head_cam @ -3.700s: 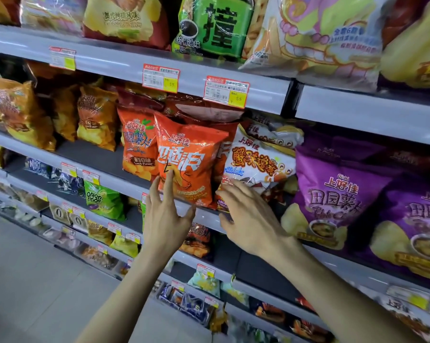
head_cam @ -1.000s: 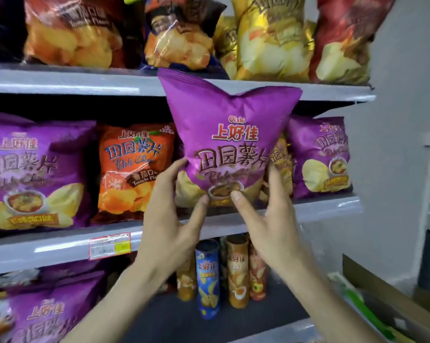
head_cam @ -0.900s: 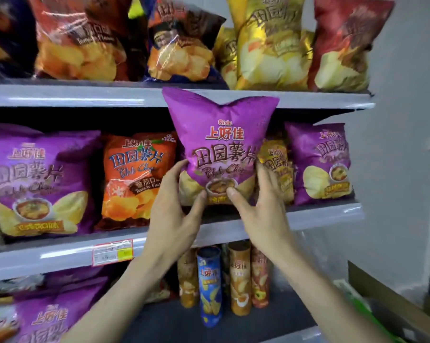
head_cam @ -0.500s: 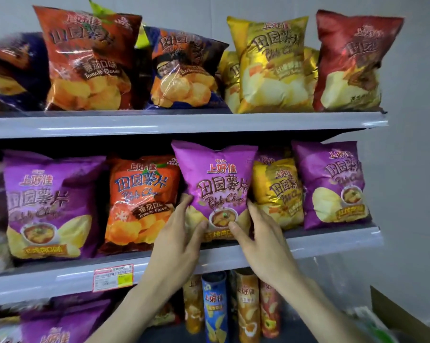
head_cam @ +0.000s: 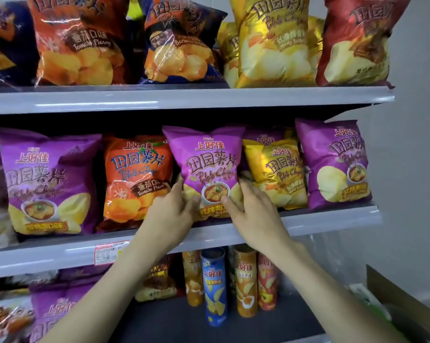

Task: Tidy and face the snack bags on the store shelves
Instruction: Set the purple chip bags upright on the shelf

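Both my hands, left hand (head_cam: 170,212) and right hand (head_cam: 254,211), clasp the purple bag's (head_cam: 205,167) lower corners; I judge it light, puffy, crushable.

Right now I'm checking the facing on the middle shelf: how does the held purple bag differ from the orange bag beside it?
The purple bag is gripped low by the left hand and right hand; the orange bag stands untouched. The purple bag pictures a bowl, the orange bag a tomato and "Tomato Flavor". The purple bag overlaps the orange bag's right edge. Both face forward and read "Potato Chips".
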`<state>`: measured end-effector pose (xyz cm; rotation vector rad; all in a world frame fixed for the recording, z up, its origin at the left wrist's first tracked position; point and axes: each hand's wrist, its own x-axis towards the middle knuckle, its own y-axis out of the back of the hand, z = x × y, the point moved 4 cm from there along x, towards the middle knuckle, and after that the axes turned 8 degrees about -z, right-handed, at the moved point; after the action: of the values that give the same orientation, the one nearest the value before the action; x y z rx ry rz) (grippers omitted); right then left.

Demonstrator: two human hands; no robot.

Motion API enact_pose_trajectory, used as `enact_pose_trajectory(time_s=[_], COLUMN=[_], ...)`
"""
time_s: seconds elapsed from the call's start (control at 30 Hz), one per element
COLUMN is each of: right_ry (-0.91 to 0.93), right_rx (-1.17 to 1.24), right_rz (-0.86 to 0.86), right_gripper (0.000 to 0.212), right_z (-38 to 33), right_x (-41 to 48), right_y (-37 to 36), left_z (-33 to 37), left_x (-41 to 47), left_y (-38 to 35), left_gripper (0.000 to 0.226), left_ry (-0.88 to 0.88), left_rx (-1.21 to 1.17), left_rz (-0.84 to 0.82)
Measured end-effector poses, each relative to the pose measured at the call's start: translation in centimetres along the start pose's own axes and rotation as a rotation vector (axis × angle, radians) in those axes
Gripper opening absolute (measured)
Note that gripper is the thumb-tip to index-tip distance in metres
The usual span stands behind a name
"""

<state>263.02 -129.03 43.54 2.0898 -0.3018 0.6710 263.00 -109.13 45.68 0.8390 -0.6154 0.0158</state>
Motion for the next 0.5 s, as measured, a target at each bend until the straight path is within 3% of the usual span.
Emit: enact_pose_trajectory(time_s=[0.37,0.5], right_ry=[-0.008,-0.02], right_rx=[-0.035,-0.14], right_rz=[-0.11,-0.139], right_gripper=[0.073,0.077], right_z=[-0.4,-0.6], right_x=[-2.4,-4.9], right_y=[0.8,1.5], left_z=[0.1,-0.2], left_x=[-3.3,-5.9], left_y=[0.4,0.2], left_gripper=[0.044,0.059], left_ry=[-0.022,-0.027], left_rx=[0.175,0.238], left_rz=[-0.059,-0.068])
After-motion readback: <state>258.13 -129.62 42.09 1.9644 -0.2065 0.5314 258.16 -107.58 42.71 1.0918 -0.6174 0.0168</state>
